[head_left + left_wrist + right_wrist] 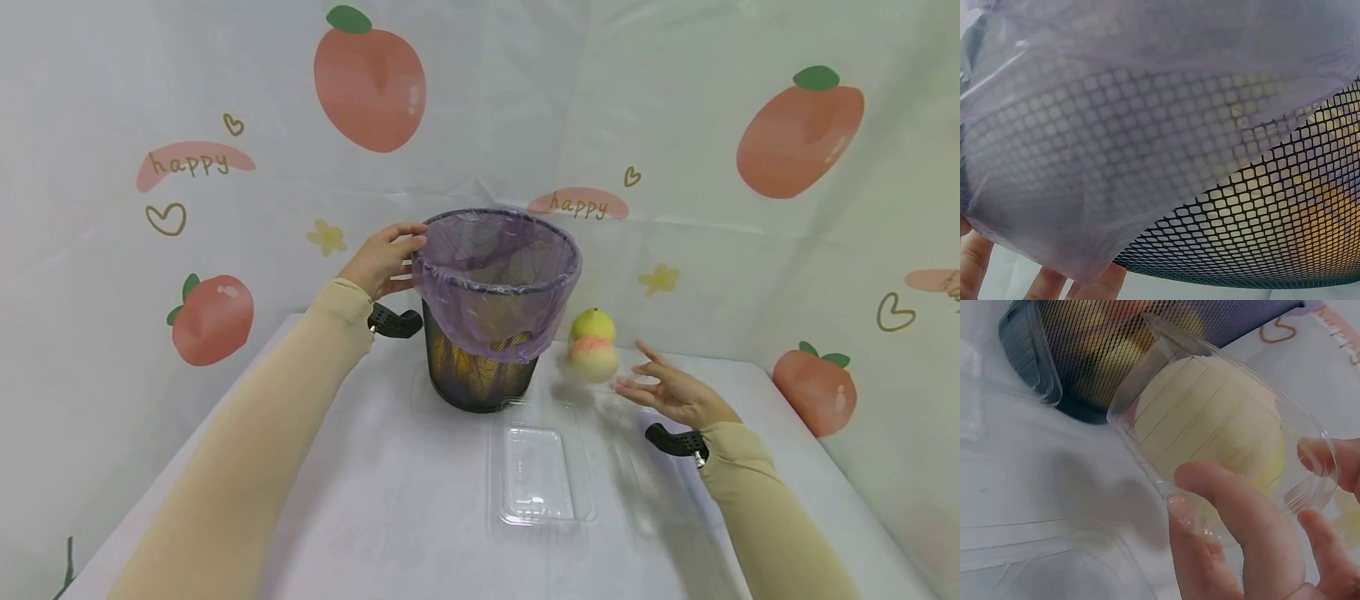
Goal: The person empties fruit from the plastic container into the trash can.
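Note:
A black mesh wastebasket [480, 375] stands at the back middle, a purple translucent bag [495, 321] folded over its rim. My left hand [386, 258] touches the rim's left side with fingers spread; its fingertips show by the bag's lower edge [1088, 262]. My right hand [671, 392] pinches a clear plastic container [1147, 456], which is tilted and raised off the table. Through the plastic appear a pale peach [1204, 419] and part of a yellow-green fruit [1282, 456]. In the head view the peach [592, 362] sits in front of that fruit [594, 323], right of the basket.
Orange and yellow fruits [1116, 362] show through the basket's mesh. A clear plastic tray [536, 475] lies on the white table in front of the basket, with another clear piece [648, 483] to its right. A fruit-printed cloth [480, 100] hangs behind.

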Available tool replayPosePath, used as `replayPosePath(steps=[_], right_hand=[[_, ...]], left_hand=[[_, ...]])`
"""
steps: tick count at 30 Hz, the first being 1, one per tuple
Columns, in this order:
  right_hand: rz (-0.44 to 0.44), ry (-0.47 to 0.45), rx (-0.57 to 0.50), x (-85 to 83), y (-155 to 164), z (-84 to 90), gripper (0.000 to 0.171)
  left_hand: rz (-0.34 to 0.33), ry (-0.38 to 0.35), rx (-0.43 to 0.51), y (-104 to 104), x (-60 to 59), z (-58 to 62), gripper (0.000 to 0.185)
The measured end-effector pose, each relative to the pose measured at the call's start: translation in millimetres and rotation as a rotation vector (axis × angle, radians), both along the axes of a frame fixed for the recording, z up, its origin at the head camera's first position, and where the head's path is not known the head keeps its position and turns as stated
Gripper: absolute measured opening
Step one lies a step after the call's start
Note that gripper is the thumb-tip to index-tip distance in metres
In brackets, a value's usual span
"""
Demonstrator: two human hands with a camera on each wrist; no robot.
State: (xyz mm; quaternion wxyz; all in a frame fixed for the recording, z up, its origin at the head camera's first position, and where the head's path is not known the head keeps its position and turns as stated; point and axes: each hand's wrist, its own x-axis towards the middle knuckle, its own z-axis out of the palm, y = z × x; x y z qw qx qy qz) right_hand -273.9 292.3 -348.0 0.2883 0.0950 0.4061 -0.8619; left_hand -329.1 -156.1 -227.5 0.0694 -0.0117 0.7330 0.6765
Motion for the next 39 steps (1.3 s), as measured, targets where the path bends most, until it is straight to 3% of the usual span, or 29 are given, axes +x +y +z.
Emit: replayPosePath(steps=[8,14,20,39], right_hand=[[-0.035,0.023,-0.080,10.7,9,8.3,0.051],[-0.052,0.070,-0.059,17.8,13,23.2,0.063],[-0.063,0.102,-0.132,22.0,14,37.3,0.044],[-0.103,0.144,-0.141,30.0,17,98.9,0.046]], left_hand=[[0.007,-0.008,0.011,-1,-1.4,-0.2,0.043],[0.008,-0.008,0.001,-1,0.5,0.7,0.043],[0.005,-0.009,-0.003,-1,2.0,1.7,0.043],[0.011,-0.008,-0.013,1,2.1,1.9,0.042]])
